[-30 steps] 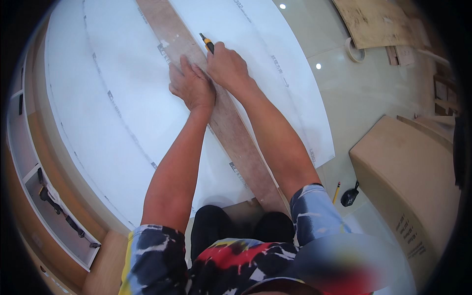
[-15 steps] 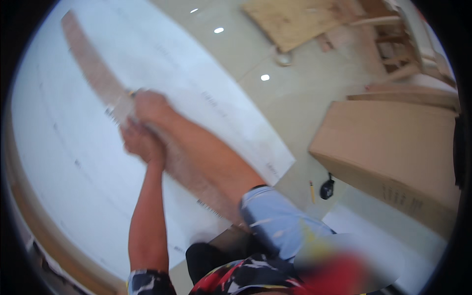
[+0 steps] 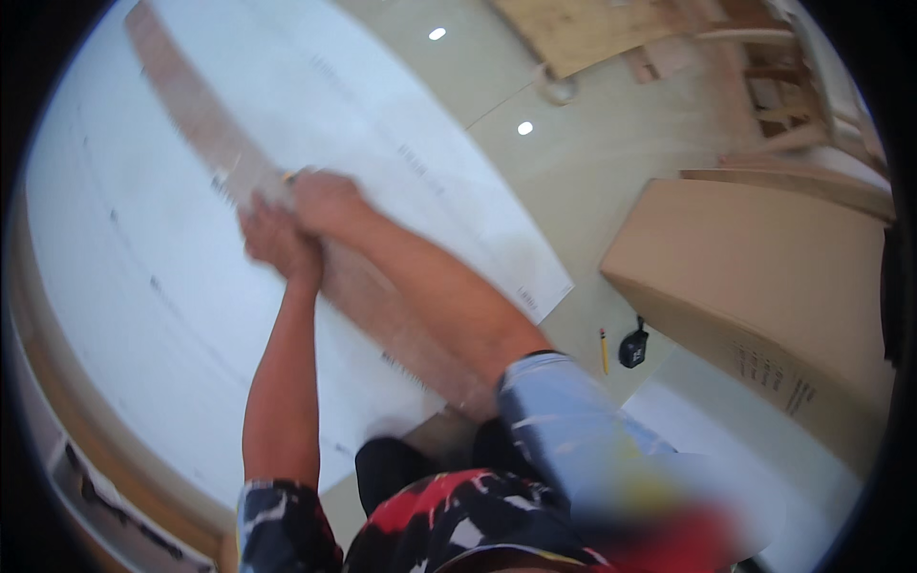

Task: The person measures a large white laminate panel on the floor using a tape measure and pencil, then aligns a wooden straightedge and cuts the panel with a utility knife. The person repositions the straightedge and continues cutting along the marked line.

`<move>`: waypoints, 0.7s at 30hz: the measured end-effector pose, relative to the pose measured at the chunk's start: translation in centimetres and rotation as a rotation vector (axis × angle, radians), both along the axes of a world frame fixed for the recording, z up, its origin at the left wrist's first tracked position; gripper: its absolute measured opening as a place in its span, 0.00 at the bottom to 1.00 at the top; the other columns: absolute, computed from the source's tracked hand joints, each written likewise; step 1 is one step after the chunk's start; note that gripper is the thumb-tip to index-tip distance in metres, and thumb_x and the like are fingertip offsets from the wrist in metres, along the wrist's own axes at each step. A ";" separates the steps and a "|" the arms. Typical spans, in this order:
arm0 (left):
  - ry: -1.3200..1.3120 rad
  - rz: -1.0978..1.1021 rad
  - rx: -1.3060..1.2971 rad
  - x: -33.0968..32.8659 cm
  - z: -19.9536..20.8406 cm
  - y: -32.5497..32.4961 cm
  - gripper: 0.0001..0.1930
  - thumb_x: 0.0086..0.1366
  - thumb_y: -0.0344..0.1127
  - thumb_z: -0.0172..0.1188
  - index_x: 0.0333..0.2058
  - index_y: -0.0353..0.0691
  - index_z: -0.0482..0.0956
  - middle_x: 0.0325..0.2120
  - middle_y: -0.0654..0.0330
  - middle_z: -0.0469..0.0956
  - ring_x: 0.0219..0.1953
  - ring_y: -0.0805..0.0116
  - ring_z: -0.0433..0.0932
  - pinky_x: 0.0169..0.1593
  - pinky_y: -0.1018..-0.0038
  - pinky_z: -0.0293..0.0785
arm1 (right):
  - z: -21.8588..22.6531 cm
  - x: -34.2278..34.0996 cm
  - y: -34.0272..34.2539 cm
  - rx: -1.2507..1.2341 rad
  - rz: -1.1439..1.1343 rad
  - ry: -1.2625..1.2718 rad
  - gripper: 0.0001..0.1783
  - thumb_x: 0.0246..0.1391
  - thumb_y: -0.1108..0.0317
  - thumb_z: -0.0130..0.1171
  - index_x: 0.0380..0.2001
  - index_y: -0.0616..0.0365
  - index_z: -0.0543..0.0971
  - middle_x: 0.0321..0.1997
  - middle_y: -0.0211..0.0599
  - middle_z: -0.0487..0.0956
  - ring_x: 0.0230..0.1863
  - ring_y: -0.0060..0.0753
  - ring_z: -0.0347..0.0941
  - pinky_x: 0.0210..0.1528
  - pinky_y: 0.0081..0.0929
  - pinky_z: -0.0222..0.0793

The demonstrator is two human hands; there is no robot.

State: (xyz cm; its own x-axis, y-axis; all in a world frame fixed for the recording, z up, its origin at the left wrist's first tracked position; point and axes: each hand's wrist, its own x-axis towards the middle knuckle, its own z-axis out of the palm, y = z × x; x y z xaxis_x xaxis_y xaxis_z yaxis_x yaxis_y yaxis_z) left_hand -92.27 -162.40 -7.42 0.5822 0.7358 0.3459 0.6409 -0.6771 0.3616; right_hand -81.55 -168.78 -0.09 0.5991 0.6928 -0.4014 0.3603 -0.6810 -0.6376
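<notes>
A long, narrow brown strip (image 3: 196,110), apparently wood, lies diagonally across a large white sheet (image 3: 411,220) with faint printed marks. My left hand (image 3: 279,237) rests on the strip near its middle, fingers spread and pressing down. Just beside it, my right hand (image 3: 330,202) is closed at the strip's right edge. A small yellow-ended tool (image 3: 289,177) pokes out of that fist; its kind is blurred and mostly hidden by the fingers. My right forearm crosses over the near part of the strip.
A big cardboard box (image 3: 745,258) stands on the tiled floor at the right. Near its corner lie a yellow pencil (image 3: 604,351) and a black tape measure (image 3: 632,346). Farther off are a wooden board (image 3: 592,33), a roll of tape (image 3: 557,88) and a wooden frame (image 3: 778,91).
My right hand, with the yellow-ended tool, has slid toward me along the strip's right edge. My left hand stays put on the strip. The whole view has shifted slightly.
</notes>
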 end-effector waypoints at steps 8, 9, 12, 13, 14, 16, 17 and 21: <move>0.098 0.109 -0.199 0.9 2.4 -0.4 0.23 0.74 0.45 0.45 0.64 0.48 0.67 0.65 0.42 0.60 0.67 0.44 0.58 0.66 0.46 0.50 | 3.9 -7.4 -12.3 -0.249 -0.024 0.160 0.12 0.62 0.66 0.46 0.40 0.65 0.71 0.37 0.57 0.82 0.42 0.58 0.80 0.45 0.52 0.74; 0.056 0.083 -0.165 0.7 1.9 -0.8 0.23 0.74 0.45 0.45 0.64 0.48 0.67 0.65 0.42 0.60 0.67 0.44 0.58 0.66 0.45 0.50 | 4.2 -8.4 -13.9 -0.300 -0.026 0.188 0.12 0.63 0.64 0.46 0.39 0.64 0.70 0.36 0.57 0.82 0.41 0.58 0.80 0.44 0.52 0.74; 0.085 0.058 -0.185 0.8 2.1 -1.4 0.23 0.74 0.45 0.45 0.64 0.47 0.67 0.64 0.41 0.60 0.66 0.42 0.59 0.66 0.45 0.50 | 4.7 -11.7 -19.9 -0.393 -0.041 0.260 0.15 0.65 0.58 0.47 0.40 0.62 0.69 0.34 0.57 0.82 0.40 0.60 0.80 0.43 0.54 0.73; 0.087 0.055 -0.062 0.4 2.2 -1.0 0.22 0.73 0.43 0.46 0.63 0.45 0.67 0.59 0.43 0.63 0.62 0.43 0.63 0.62 0.47 0.54 | 5.1 -13.1 -21.4 -0.420 -0.039 0.272 0.16 0.65 0.58 0.47 0.40 0.62 0.69 0.34 0.56 0.81 0.39 0.60 0.79 0.43 0.54 0.73; 0.082 0.043 0.052 0.4 1.9 -0.8 0.22 0.72 0.40 0.46 0.62 0.43 0.67 0.54 0.45 0.66 0.57 0.44 0.66 0.58 0.48 0.58 | 5.3 -14.2 -23.1 -0.455 -0.046 0.278 0.16 0.65 0.57 0.48 0.40 0.62 0.68 0.33 0.56 0.81 0.38 0.61 0.79 0.42 0.54 0.73; 0.094 0.047 0.091 0.4 2.3 -0.6 0.21 0.71 0.38 0.47 0.60 0.40 0.68 0.48 0.47 0.69 0.53 0.46 0.69 0.55 0.49 0.61 | 5.6 -16.7 -26.5 -0.512 -0.043 0.277 0.15 0.65 0.57 0.49 0.39 0.61 0.68 0.32 0.55 0.81 0.37 0.60 0.79 0.40 0.54 0.73; 0.113 0.059 0.006 0.7 2.5 -0.9 0.21 0.72 0.38 0.47 0.60 0.40 0.69 0.48 0.47 0.69 0.53 0.46 0.69 0.56 0.49 0.60 | 5.5 -18.1 -28.7 -0.545 -0.039 0.271 0.15 0.65 0.58 0.50 0.39 0.61 0.68 0.32 0.54 0.81 0.36 0.60 0.79 0.39 0.54 0.74; 0.085 0.055 0.040 0.7 1.6 -0.7 0.20 0.72 0.39 0.46 0.59 0.39 0.71 0.45 0.49 0.69 0.51 0.49 0.70 0.58 0.50 0.58 | 6.2 -22.0 -34.8 -0.527 -0.041 0.246 0.14 0.64 0.59 0.53 0.38 0.60 0.67 0.30 0.53 0.81 0.34 0.60 0.79 0.36 0.53 0.74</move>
State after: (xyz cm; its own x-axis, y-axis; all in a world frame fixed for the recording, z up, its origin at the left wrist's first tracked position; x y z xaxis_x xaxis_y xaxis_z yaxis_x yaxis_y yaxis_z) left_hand -91.55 -163.12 -5.77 0.5696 0.7540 0.3273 0.7047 -0.6529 0.2778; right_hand -103.58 -203.62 6.08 0.4667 0.3406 -0.8162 0.2116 -0.9391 -0.2708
